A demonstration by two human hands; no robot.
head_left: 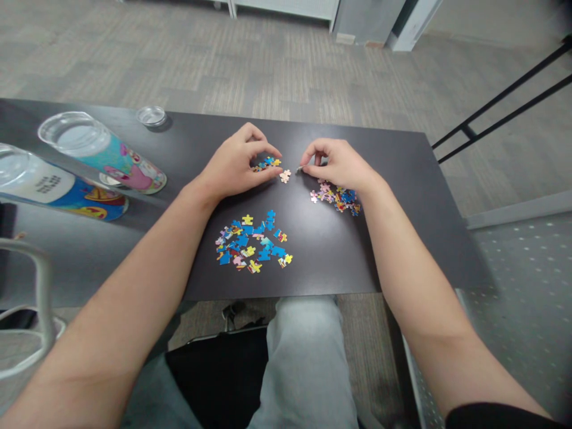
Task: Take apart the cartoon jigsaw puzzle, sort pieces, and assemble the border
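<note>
My left hand (243, 159) rests on the dark table with thumb and fingers apart, curved around a small group of blue and yellow puzzle pieces (269, 162). Just off its thumb tip lies a pale pink puzzle piece (285, 176). My right hand (333, 159) pinches a small puzzle piece (299, 170) between thumb and forefinger, a little above or at the tabletop. Beneath and beside the right wrist is a heap of pink, red and blue pieces (337, 198). Closer to me spreads a larger pile of mostly blue and yellow pieces (252, 241).
Two clear-topped printed canisters, one teal and pink (134, 170), one blue (96, 199), stand on the left of the table (330, 262). A round lid (152, 116) lies near the far edge. A white chair frame (42, 286) is at lower left.
</note>
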